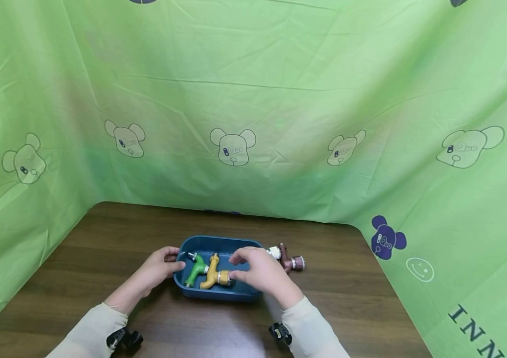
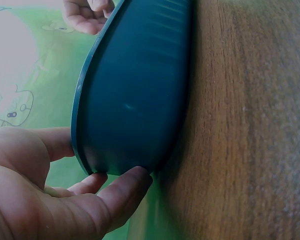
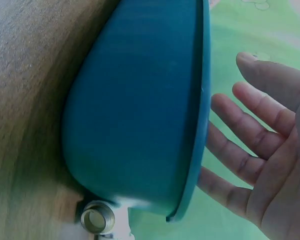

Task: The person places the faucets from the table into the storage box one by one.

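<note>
**Two hands at the blue tub, two taps inside**

Two hands flank the blue plastic tub (image 1: 217,293) sitting mid-table on the dark wooden table (image 1: 347,308). Left hand (image 1: 160,268) is at the tub's left end, fingers curled lightly against the rim and outer wall; the left wrist view shows a thumb tip touching the wall (image 2: 135,115) low down, so it's a loose hold on the edge. Right hand (image 1: 259,271) hovers over the tub's right half, fingers spread and relaxed in the right wrist view, gripping nothing I can see.

Inside the tub: a green tap (image 1: 196,270) toward the left, a yellow tap (image 1: 214,275) just beside it, touching or nearly so. Outside, just off the tub's right end, a brown tap (image 1: 290,260) lies on the table, its metal threaded end (image 3: 96,218) peeking past the wall.

My read: the taps look hard, rigid, probably light plastic with metal fittings, awkwardly shaped; the body below the handle looks the surest place to pinch. The tub seems stiff and smooth-walled, best held by its rim.
</note>
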`<state>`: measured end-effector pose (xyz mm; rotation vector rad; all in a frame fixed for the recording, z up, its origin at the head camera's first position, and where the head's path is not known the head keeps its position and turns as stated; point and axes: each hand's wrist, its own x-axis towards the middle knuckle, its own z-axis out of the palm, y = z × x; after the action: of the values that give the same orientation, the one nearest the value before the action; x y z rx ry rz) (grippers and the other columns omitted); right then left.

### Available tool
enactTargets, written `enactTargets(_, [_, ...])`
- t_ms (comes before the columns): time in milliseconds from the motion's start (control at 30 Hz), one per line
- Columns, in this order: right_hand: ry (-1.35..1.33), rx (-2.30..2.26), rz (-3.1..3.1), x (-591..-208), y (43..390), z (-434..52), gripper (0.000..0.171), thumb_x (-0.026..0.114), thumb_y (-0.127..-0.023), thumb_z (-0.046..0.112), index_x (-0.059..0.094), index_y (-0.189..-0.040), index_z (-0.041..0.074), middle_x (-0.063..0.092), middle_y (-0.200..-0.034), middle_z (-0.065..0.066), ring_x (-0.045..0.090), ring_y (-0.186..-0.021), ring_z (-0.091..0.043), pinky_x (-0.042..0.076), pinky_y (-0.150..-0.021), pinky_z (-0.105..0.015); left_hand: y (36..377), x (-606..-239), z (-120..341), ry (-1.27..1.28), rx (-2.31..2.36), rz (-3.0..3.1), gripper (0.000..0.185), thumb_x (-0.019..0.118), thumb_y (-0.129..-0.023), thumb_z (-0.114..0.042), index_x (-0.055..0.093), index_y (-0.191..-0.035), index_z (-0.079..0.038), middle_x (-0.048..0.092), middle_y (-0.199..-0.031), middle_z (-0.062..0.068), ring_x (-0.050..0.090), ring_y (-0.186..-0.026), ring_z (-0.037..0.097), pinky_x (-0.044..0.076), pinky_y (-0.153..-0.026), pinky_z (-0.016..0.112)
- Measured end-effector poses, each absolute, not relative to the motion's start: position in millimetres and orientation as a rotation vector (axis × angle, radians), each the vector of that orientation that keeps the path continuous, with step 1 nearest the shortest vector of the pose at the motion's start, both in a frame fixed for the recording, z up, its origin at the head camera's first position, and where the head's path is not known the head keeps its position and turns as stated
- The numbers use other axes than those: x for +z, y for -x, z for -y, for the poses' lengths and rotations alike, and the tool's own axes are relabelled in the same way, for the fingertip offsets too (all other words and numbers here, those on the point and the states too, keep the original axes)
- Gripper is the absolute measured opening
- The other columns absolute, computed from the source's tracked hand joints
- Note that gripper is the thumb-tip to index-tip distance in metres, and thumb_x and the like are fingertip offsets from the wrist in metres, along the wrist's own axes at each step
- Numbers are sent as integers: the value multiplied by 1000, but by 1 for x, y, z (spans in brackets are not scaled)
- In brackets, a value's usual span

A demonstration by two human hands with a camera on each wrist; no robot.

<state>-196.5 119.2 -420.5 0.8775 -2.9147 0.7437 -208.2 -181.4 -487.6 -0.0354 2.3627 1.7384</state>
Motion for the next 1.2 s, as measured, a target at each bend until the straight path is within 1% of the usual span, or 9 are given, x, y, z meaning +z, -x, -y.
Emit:
enactTargets(433, [-953,825,2880,-421,194,-133,30,80,-90,27,73,-117,16,72,-112,8,66,-107,-12,55,-96,-39,208,-487,181,33,1732,-2364,53,69,-98,-15,48,-143,4,59,-133,23,61,-116,29,58,-93,45])
enactTargets(633, [-981,850,2854,-422,194,-140,29,80,-90,27,71,-117,21,71,-113,11,65,-108,-10,55,-96,-37,207,-487,181,28,1739,-2358,53,68,-98,-14,48,-143,5,59,-134,23,61,-117,29,58,-94,45])
enactTargets(767, [-1012,869,2801,-420,194,-146,28,80,-90,26,72,-116,20,71,-112,9,66,-108,-11,56,-96,-39,208,-486,181,38,1736,-2358,52,68,-98,-14,48,-143,4,59,-134,23,61,-117,29,58,-94,45])
enactTargets(900, [-980,880,2786,-420,194,-153,29,81,-90,28,72,-116,22,71,-113,11,65,-110,-10,55,-96,-37,209,-486,181,32,1734,-2360,53,68,-98,-15,47,-144,4,58,-135,24,61,-116,29,58,-94,45])
enactTargets(1000, [-958,901,2773,-421,195,-159,29,81,-89,27,72,-116,23,71,-113,12,65,-110,-8,55,-97,-37,209,-487,181,32,1733,-2358,53,68,-98,-14,47,-144,4,58,-135,23,61,-116,29,58,-94,45])
enactTargets(1200, [-955,904,2716,-420,195,-169,30,83,-87,27,73,-115,22,72,-112,12,66,-109,-10,55,-95,-38,209,-487,182,35,1735,-2356,52,67,-99,-14,47,-143,5,59,-134,23,61,-115,28,58,-93,44])
